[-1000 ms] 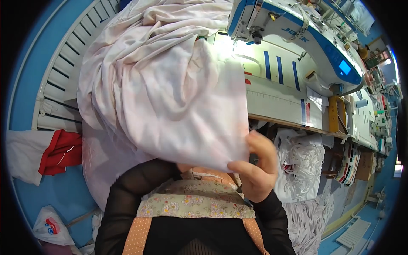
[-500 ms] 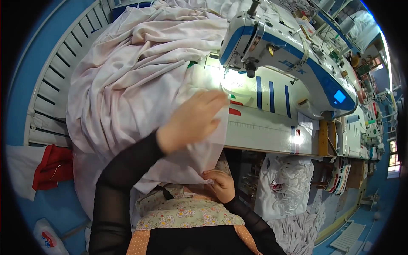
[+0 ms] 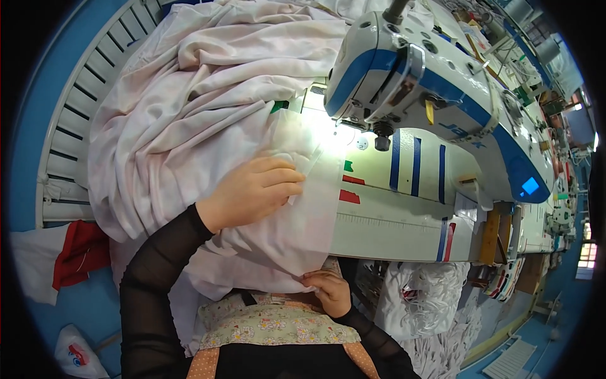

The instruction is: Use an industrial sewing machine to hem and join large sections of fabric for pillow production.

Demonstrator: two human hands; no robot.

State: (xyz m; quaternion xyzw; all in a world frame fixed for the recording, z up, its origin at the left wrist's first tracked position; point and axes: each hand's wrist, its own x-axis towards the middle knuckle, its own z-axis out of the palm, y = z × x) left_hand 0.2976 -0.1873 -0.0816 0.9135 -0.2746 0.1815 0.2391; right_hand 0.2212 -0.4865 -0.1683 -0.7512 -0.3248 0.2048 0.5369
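My left hand lies flat, fingers together, pressing the white fabric just left of the sewing machine. My right hand pinches the fabric's near edge below the machine's table. A red cloth lies far left.

Tight gap under the sewing machine head
The sewing machine overhangs the lit bed, leaving low room beneath its needle; heaped pale fabric blocks the left side, where the left hand lies flat. The white machine table with its red marks lies bare to the right
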